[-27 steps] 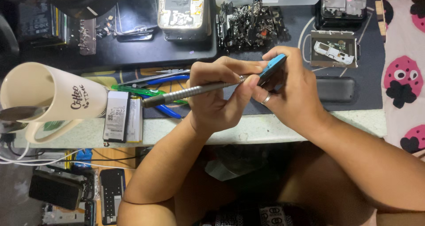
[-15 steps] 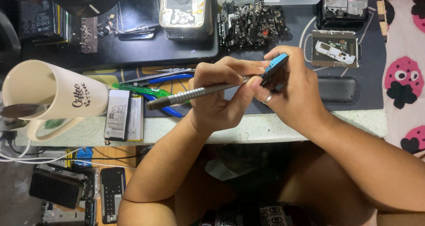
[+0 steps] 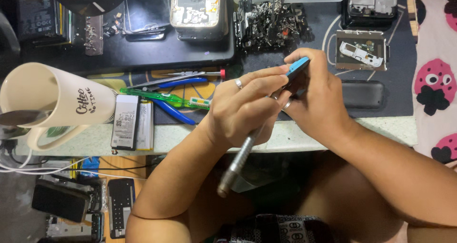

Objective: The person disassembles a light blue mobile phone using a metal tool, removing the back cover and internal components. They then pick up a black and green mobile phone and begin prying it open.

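Gripping a metal screwdriver (image 3: 240, 159) in left hand (image 3: 243, 107), fingers curled tight round the shaft, handle end slanting down toward the lap, tip hidden btwn both hands. Clutching a small blue phone (image 3: 297, 67) in right hand (image 3: 316, 98), fingers wrapped round it, held just above desk edge (image 3: 381, 128). Lying to the left on the desk: green toothbrush (image 3: 164, 98), blue pliers (image 3: 173, 110), two flat batteries (image 3: 133, 122), cream mug (image 3: 52, 100). Sitting further back: heap of dark phone parts (image 3: 271, 21).
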